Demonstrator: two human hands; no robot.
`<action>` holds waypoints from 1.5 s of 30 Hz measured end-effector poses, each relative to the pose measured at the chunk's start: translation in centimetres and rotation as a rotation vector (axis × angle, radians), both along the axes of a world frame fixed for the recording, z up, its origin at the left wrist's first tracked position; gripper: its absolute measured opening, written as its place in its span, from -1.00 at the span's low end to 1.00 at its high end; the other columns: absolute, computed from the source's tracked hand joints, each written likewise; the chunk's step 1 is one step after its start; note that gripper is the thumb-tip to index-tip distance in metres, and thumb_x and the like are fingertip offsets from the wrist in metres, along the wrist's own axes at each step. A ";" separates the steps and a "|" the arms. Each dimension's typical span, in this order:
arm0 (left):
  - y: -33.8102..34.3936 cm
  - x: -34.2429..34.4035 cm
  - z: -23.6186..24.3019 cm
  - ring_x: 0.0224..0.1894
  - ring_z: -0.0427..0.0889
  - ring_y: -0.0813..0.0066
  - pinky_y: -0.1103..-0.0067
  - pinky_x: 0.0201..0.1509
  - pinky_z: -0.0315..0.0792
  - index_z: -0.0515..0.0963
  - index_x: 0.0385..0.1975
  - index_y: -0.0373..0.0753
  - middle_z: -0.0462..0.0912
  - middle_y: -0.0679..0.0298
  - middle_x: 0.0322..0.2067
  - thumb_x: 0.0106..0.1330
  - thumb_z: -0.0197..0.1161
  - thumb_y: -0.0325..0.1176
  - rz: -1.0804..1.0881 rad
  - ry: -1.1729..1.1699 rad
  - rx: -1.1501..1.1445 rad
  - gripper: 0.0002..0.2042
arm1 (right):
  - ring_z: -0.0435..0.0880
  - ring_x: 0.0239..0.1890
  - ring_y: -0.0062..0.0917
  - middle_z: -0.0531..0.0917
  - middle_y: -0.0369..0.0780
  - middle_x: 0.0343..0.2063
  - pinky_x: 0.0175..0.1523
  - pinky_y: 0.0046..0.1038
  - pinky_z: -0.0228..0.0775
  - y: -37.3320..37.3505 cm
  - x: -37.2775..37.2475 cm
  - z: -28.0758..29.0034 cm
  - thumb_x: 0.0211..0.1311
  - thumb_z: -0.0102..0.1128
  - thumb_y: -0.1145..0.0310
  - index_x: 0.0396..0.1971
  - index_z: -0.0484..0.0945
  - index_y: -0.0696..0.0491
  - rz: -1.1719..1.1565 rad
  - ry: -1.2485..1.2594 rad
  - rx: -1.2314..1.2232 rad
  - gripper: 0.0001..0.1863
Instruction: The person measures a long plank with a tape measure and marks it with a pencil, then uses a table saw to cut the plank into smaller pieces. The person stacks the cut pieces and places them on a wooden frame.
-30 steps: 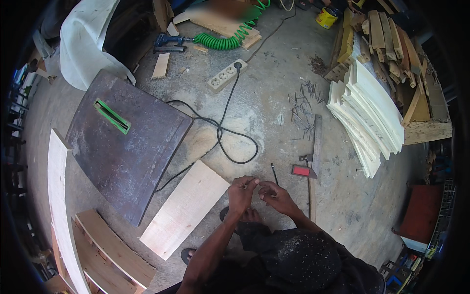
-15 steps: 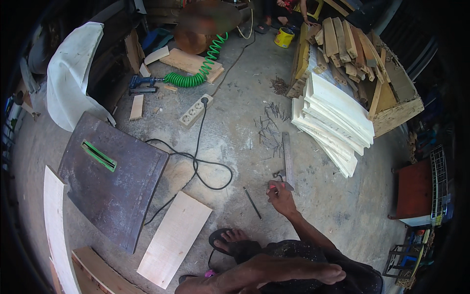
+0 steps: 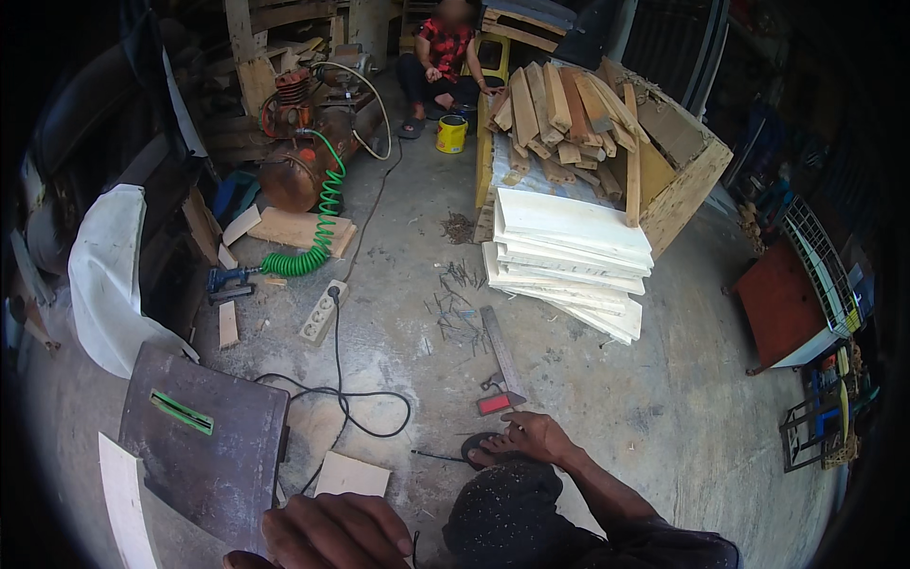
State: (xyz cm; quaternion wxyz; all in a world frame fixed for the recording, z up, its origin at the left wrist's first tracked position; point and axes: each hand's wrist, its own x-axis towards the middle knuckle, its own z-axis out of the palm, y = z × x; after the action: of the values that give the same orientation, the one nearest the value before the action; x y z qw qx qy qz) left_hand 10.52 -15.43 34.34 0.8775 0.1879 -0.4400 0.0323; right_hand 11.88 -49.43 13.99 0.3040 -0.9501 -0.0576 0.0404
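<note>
My right hand (image 3: pixel 536 438) is low over my sandalled foot, its index finger stretched toward the red handle (image 3: pixel 494 405) of a metal try square (image 3: pixel 500 346) on the floor. It looks to be holding nothing. Beside that handle lies a small dark hook-shaped tool (image 3: pixel 492 382). A thin dark pencil (image 3: pixel 436 456) rests on the floor by the foot. My left hand (image 3: pixel 332 533) is close to the camera at the lower edge, fingers bent and side by side, tips hidden. Just beyond it a pale board (image 3: pixel 353 475) shows in part.
White boards (image 3: pixel 569 232) are stacked at right beside wood offcuts (image 3: pixel 559 104). Loose nails (image 3: pixel 460 313) lie near the square. A power strip (image 3: pixel 323 313), a green coiled hose (image 3: pixel 299 261) and a dark panel (image 3: pixel 204 441) are at left. A person (image 3: pixel 445 57) sits at the back.
The view has tipped upward, so things sit lower and farther left. My right hand has come off the square's red handle. My left hand has come up at the lower edge.
</note>
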 end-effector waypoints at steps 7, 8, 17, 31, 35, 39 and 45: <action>-10.6 -0.7 0.9 0.35 0.45 -0.26 -0.01 0.41 0.28 0.26 0.41 -0.52 0.32 -0.41 0.34 0.56 -0.22 0.29 -0.100 -0.289 -0.025 -0.14 | 0.75 -0.16 -0.06 0.73 0.07 -0.18 0.00 -0.19 0.59 -5.8 8.5 2.8 0.34 0.21 0.38 0.01 0.65 0.20 0.019 -0.078 -0.051 -0.68; -11.0 1.3 -0.9 0.33 0.47 -0.23 0.05 0.43 0.27 0.31 0.37 -0.50 0.39 -0.33 0.29 0.56 -0.20 0.28 -0.067 -0.322 0.105 -0.18 | 0.76 -0.18 -0.08 0.73 0.06 -0.19 -0.04 -0.20 0.60 -6.3 9.6 2.8 0.34 0.21 0.40 0.00 0.65 0.21 0.048 -0.088 -0.050 -0.70; -7.5 7.2 -20.6 0.50 0.22 -0.12 0.08 0.50 0.20 0.21 0.47 -0.21 0.31 -0.07 0.41 0.33 0.35 0.09 0.835 0.060 2.151 -0.18 | 0.77 -0.21 -0.08 0.74 0.07 -0.20 -0.07 -0.21 0.60 -4.5 16.3 -2.3 0.33 0.21 0.45 0.01 0.64 0.20 0.300 0.101 0.043 -0.70; 12.7 -6.2 -29.9 -0.17 0.70 0.20 0.33 -0.04 0.53 0.55 0.00 -0.48 0.71 -0.08 -0.17 0.41 0.34 0.02 2.020 1.523 1.120 -0.45 | 0.67 0.04 -0.03 0.69 0.02 -0.01 0.15 -0.13 0.50 8.1 17.9 -3.9 0.39 0.14 0.29 0.10 0.61 0.11 0.877 0.384 0.088 -0.63; 16.0 -9.7 -30.9 -0.26 0.71 0.17 0.35 -0.11 0.56 0.56 -0.02 -0.48 0.74 -0.05 -0.21 0.31 0.49 -0.10 2.045 1.306 1.237 -0.49 | 0.68 0.02 -0.01 0.70 0.04 -0.02 0.14 -0.13 0.50 6.7 18.7 -4.8 0.38 0.15 0.31 0.09 0.61 0.16 0.852 0.315 0.045 -0.64; 15.8 -8.5 -30.2 -0.30 0.72 0.39 0.49 -0.28 0.62 0.54 0.02 -0.43 0.70 0.05 -0.19 0.22 0.54 -0.13 1.941 1.386 0.967 -0.45 | 0.68 0.01 0.01 0.70 0.07 -0.03 0.13 -0.12 0.50 3.6 19.2 -5.6 0.38 0.16 0.32 0.07 0.62 0.17 0.778 0.338 -0.012 -0.65; 15.3 -8.7 -30.3 -0.36 0.70 0.40 0.49 -0.25 0.64 0.58 -0.10 -0.46 0.69 0.09 -0.33 0.31 0.46 0.03 1.766 1.667 0.946 -0.44 | 0.69 0.01 -0.01 0.70 0.08 -0.04 0.14 -0.11 0.50 1.0 17.4 -8.0 0.38 0.16 0.27 0.06 0.63 0.16 0.789 0.348 -0.073 -0.63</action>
State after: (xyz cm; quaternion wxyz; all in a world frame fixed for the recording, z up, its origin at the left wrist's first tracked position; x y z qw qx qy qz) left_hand 1.85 -0.12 3.99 0.4165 0.6643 0.5365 0.3120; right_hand 29.26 -48.46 5.94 0.2365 -0.8444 -0.3628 0.3153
